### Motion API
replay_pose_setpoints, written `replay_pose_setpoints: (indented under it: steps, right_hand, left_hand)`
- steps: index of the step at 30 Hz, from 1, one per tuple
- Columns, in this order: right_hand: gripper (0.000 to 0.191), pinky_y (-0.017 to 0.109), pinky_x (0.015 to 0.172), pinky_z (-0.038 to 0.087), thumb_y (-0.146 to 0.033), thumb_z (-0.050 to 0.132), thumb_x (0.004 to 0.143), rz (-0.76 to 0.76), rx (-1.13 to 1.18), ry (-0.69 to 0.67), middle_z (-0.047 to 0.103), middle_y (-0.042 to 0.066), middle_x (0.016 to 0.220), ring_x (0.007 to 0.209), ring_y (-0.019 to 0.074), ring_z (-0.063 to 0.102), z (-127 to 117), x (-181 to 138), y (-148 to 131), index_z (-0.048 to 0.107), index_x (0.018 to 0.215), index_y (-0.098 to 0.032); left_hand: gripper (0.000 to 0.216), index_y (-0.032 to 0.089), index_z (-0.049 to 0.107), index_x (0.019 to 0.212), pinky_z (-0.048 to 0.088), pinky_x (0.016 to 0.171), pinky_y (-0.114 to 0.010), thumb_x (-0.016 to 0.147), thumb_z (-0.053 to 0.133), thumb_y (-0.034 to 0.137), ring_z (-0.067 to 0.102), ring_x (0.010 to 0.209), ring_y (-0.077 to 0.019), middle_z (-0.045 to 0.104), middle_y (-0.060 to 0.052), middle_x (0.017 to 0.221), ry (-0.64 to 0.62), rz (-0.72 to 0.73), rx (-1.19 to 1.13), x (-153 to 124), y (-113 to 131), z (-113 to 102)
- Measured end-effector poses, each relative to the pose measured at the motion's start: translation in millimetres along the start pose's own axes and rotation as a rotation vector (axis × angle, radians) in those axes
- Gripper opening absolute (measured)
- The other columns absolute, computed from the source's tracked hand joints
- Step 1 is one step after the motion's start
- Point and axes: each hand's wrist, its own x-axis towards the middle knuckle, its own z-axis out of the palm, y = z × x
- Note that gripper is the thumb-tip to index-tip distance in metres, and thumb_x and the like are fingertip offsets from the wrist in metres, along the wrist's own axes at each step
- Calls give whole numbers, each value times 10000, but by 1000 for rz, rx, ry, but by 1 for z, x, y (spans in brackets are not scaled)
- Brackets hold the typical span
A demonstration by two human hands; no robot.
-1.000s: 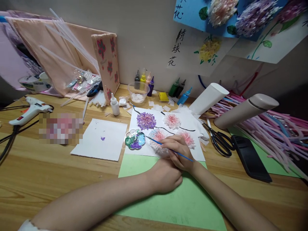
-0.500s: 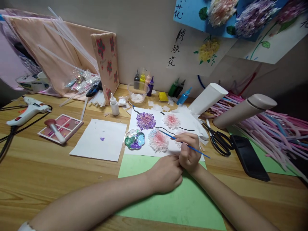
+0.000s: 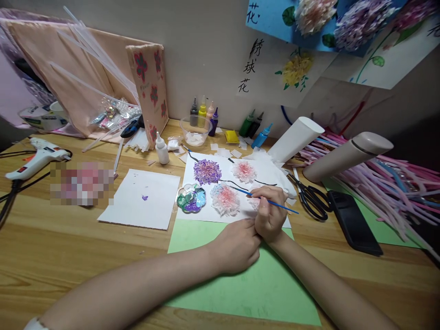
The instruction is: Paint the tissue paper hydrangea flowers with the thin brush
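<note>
My right hand pinches a thin blue paintbrush, whose tip touches or hovers at the upper edge of a pink tissue-paper flower with some light blue on its upper left. Under my right wrist rests my left hand, curled closed on green paper; no object shows in it. The white sheet bears a purple flower, another pink flower and black stem lines. A third pale pink flower is partly hidden behind my right hand. Left of the flowers sits a paint palette with green, blue and purple paint.
Left lie a paint-marked white paper and a glue gun. Behind stand a white bottle, a clear bowl and several paint bottles. Scissors, a phone, a grey flask and pipe cleaners occupy the right.
The brush has tilted slightly flatter, its tip staying near the top of the pink flower. My left hand stays put. The whole view has shifted a little.
</note>
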Motion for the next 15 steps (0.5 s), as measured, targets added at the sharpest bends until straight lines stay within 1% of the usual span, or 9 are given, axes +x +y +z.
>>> replay_pose_setpoints:
  steps: [3, 7, 11, 15]
  right_hand:
    - [169, 408, 803, 371, -162, 392, 855, -12, 6, 23, 634, 15, 752, 813, 206, 563, -1, 0, -1, 549, 834, -223]
    - [170, 407, 808, 362, -160, 399, 851, -7, -30, -9, 637, 14, 766, 822, 206, 565, -1, 0, -1, 555, 838, -226]
    - [173, 402, 805, 364, -160, 393, 848, -18, -12, 16, 633, 11, 759, 816, 204, 563, -1, 1, -1, 551, 837, -229]
    - [174, 402, 812, 355, -157, 394, 851, -6, -31, -21, 638, 11, 769, 824, 205, 560, -1, 1, -1, 553, 848, -230]
  left_hand:
    - [202, 101, 671, 805, 471, 838, -327, 833, 487, 182, 580, 876, -233, 667, -103, 884, 10, 0, -1, 0, 0, 0]
    - [196, 97, 666, 837, 466, 855, -328, 836, 491, 185, 579, 892, -234, 668, -104, 897, 20, 0, 7, 0, 0, 0]
    - [187, 105, 661, 828, 473, 834, -330, 834, 486, 171, 582, 883, -230, 667, -103, 907, 6, -6, -3, 0, 1, -1]
    - [181, 102, 658, 850, 468, 852, -331, 835, 495, 179, 579, 903, -233, 669, -108, 917, 7, -15, -11, 0, 1, -2]
